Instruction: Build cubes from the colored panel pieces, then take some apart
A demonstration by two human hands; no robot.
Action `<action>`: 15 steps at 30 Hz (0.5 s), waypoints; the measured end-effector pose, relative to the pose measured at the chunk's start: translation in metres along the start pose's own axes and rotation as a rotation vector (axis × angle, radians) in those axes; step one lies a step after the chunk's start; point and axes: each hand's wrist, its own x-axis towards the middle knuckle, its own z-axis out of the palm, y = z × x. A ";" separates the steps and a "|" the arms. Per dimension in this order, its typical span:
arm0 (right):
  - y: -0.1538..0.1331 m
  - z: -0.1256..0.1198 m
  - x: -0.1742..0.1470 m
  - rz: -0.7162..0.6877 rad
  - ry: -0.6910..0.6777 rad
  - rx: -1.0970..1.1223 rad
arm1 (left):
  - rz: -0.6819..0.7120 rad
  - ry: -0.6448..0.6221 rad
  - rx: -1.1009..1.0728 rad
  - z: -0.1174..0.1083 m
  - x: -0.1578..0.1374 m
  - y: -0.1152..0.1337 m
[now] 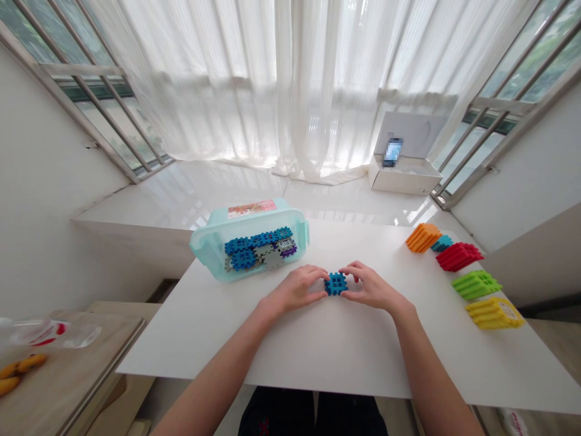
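Tub sticker [252, 209]: a pink and orange printed label on the uppermost wall of the pale aqua tub [203, 249]; the print is too small to read.
White box [405, 178]: lid raised, a tiny mark low on the front, not readable.
Phone [393, 152]: propped at the box, its screen blurred into squares.
Bottle [59, 333]: clear plastic, lying on its side, red-and-white label, the wording illegible.
Blue tile [336, 284]: on the desk [318, 339] in front of the person, between the two hands, to the right of the tub; notched edges, a window-like grid in its face.
Left hand [302, 284]: thumb and fingers drawn in close, touching the tile's left edge.
Right hand [367, 286]: thumb and fingertips at the tile's right edge, so the tile is held from both sides.
Tub contents: blue pieces [244, 260], grey pieces [267, 257] and a bit of purple, the mouth facing the person.
Stacks at right: orange [423, 238], teal, red [459, 257], green [476, 284] and yellow [494, 313], roughly in a row.
Desk surface: plain white, smooth, pushed up near a glossy pale ledge [327, 203].
Room: white sheer curtain [254, 91] ahead, barred windows on both sides, daylight coming through.
Left side table [104, 327]: wood-toned, carrying the bottle and some yellow fruit [22, 368].
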 end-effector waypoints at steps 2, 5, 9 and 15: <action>0.000 0.002 0.000 0.000 -0.003 0.000 | -0.003 -0.002 0.003 0.001 0.000 -0.001; 0.000 0.004 0.001 -0.003 -0.010 -0.001 | 0.001 -0.004 0.008 0.002 0.000 -0.002; 0.000 0.005 0.001 -0.007 -0.011 -0.006 | 0.013 -0.011 0.027 0.005 0.001 -0.003; -0.001 0.006 0.002 -0.005 -0.023 -0.011 | 0.020 -0.027 0.047 0.006 0.002 -0.003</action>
